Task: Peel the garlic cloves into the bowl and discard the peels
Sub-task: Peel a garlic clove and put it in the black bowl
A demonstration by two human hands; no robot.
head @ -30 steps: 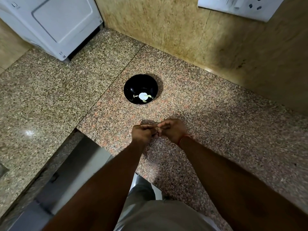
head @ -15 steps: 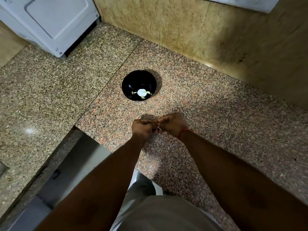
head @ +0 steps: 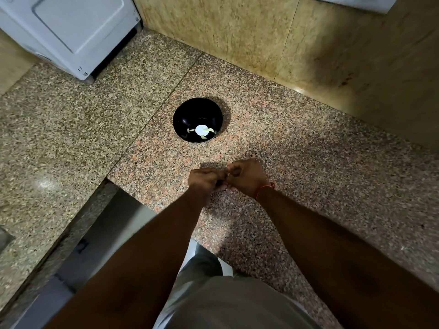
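A small black bowl (head: 185,115) stands on the granite counter, with a few pale peeled garlic cloves (head: 202,131) in its bottom. Nearer to me, my left hand (head: 204,180) and my right hand (head: 247,178) meet fingertip to fingertip just above the counter. Both are curled tight around something small pinched between them. That thing is almost wholly hidden by the fingers; I take it for a garlic clove. A red thread circles my right wrist.
A white appliance (head: 71,32) stands at the back left corner. A tiled wall (head: 261,39) runs behind the counter. The counter edge (head: 111,184) drops off at the lower left, with a gap beside my legs.
My hands stay pressed together with small finger movements. The view has tilted slightly, so the bowl sits higher in the frame.
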